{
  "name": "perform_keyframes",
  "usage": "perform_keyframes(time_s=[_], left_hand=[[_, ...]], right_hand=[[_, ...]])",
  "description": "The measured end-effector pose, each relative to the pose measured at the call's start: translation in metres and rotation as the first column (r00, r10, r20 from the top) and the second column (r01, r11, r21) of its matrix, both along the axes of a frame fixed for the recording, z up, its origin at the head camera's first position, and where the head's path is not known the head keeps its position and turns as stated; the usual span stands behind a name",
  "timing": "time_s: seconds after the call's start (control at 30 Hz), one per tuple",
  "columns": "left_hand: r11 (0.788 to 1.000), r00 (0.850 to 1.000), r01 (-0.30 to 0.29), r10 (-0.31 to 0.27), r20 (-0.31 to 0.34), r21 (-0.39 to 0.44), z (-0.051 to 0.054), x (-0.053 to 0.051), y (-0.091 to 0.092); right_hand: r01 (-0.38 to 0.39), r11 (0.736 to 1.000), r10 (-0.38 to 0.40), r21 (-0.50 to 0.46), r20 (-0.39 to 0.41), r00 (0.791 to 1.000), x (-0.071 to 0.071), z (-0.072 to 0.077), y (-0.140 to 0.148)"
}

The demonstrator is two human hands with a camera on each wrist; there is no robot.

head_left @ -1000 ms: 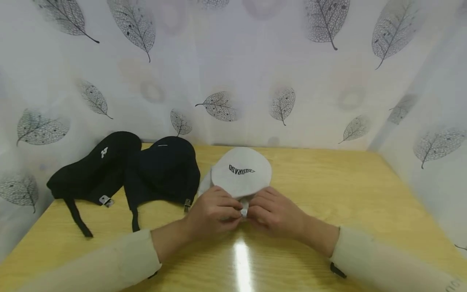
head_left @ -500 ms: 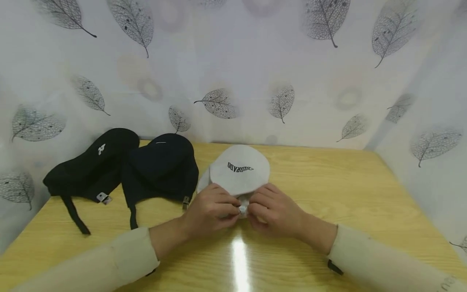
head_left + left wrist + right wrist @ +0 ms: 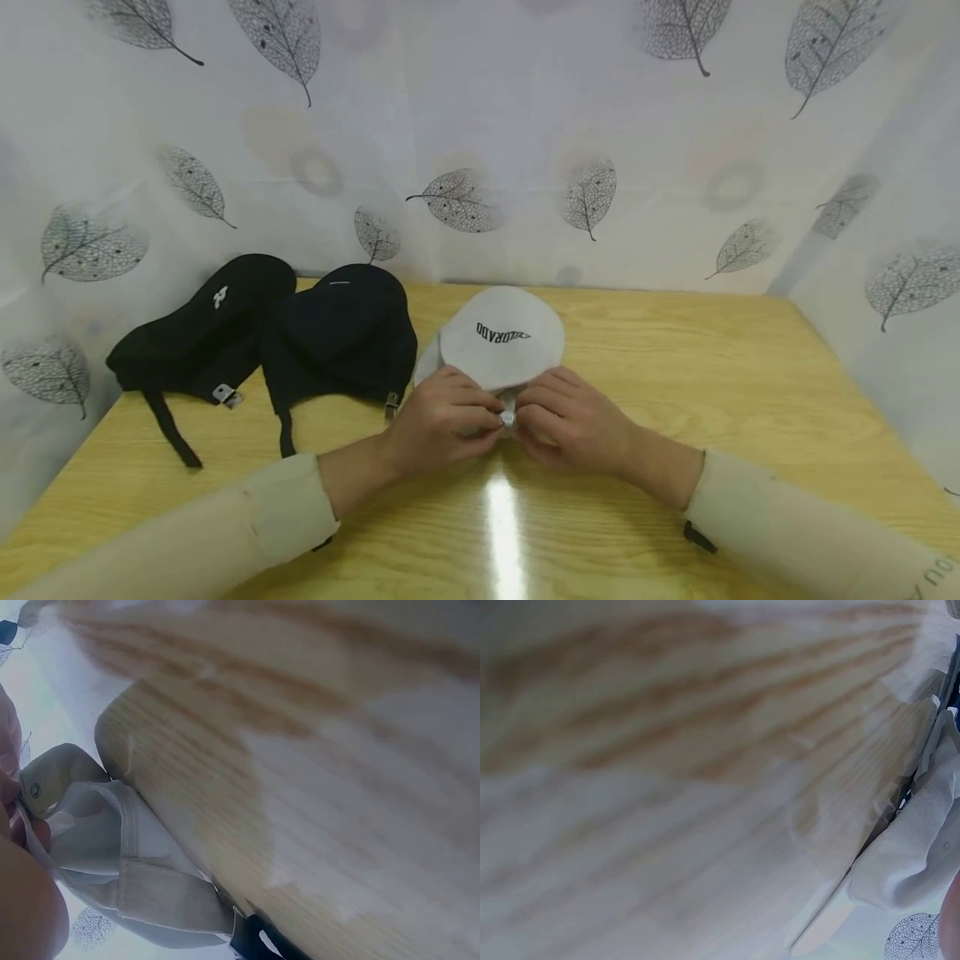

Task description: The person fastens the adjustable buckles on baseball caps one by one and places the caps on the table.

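At the white cap [image 3: 504, 354], both hands [image 3: 446, 417] [image 3: 577, 421] keep their hold.

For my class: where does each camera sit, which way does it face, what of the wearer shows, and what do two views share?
Head: on the head, facing forward and down at the white cap; left hand, right hand and sleeves show.
Left wrist: on that wrist, facing across the table, white cap at left; part of a hand shows.
Right wrist: on that wrist, facing across the table, white cap at right; a sliver of skin shows.
The wrist views share table, white cap and leaf-print backdrop.
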State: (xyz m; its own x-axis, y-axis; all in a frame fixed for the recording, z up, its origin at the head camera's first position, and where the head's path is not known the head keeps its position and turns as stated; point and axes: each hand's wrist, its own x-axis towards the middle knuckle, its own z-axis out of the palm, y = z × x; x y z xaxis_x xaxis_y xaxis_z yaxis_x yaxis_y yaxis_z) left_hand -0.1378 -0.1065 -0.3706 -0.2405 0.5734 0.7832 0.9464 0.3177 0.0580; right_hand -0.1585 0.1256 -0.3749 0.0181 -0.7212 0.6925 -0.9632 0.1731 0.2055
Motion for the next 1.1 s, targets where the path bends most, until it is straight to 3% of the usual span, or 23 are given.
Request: perform_keyframes(time_s=[0.37,1.1], left_hand=[[1.0,1.0,0.008,-0.009,0.017,0.014,0.0011,-0.0003,0.0009],[1.0,1.0,0.007,-0.007,-0.007,0.015,0.0013,-0.0003,0.0006]], right_hand=[[-0.002,1.0,0.002,0.022,0.005,1.0,0.0006,0.0019,0.0009],[0.044,0.999,-0.044,-0.005,-0.037,0.998,0.003,0.0024,0.002]])
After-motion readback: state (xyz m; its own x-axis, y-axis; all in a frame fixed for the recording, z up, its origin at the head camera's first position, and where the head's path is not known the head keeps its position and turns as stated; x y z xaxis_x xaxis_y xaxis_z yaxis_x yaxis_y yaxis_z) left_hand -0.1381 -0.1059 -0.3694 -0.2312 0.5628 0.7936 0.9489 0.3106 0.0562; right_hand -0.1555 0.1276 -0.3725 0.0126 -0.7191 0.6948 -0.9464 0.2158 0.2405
